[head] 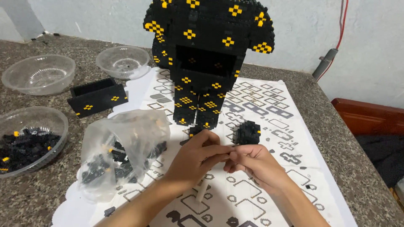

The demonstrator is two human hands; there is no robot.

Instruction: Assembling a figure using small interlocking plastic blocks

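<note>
A tiny black brick (232,148), barely visible, was pinched between the fingertips of the left hand (198,157) and right hand (252,162), near the brick figure (208,54) on the bench (320,113). It was judged light, rigid, easily dropped; edges suited gripping.

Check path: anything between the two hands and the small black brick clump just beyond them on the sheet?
Nothing visible. The left hand and right hand meet fingertip to fingertip; the small black brick clump sits just beyond on the white printed sheet.
</note>
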